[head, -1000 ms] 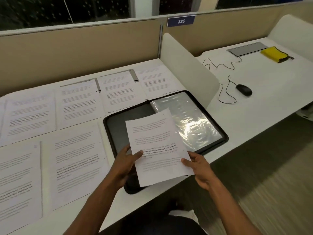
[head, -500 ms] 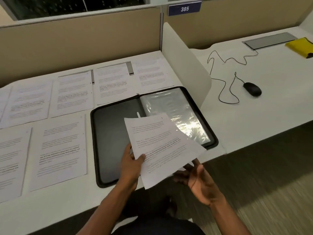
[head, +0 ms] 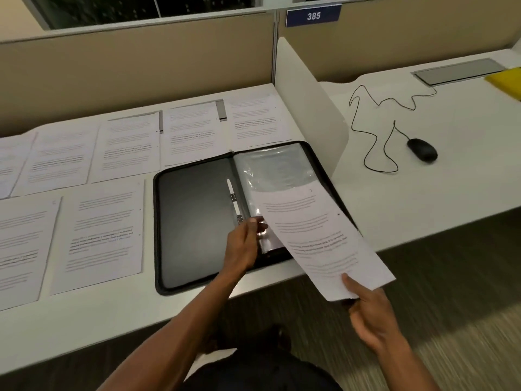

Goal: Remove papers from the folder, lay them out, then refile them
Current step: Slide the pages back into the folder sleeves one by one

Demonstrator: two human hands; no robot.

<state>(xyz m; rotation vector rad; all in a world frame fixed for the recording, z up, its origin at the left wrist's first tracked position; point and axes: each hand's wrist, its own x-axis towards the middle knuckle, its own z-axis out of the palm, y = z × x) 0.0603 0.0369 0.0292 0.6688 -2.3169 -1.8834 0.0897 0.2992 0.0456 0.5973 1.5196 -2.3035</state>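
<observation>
A black zip folder [head: 194,221] lies open on the white desk, with clear plastic sleeves [head: 270,167] on its right half and ring clips along the spine. My right hand [head: 366,311] pinches the near corner of a printed sheet [head: 318,235], which slants over the folder's right half and past the desk edge. My left hand [head: 245,244] reaches onto the lower edge of the plastic sleeves by the rings, fingers on the sleeve; whether it pinches the sleeve is unclear. Several printed sheets [head: 104,235] lie in two rows on the desk left of and behind the folder.
A white curved divider [head: 310,108] stands right of the folder. Beyond it lie a black wired mouse [head: 422,149], its looping cable, a grey cable hatch [head: 459,70] and a yellow object [head: 506,80]. A beige partition with sign 385 backs the desk.
My left hand let go of the sheet and moved onto the plastic sleeves. My right hand took the sheet's near corner and carried it right, over the folder's right half.
</observation>
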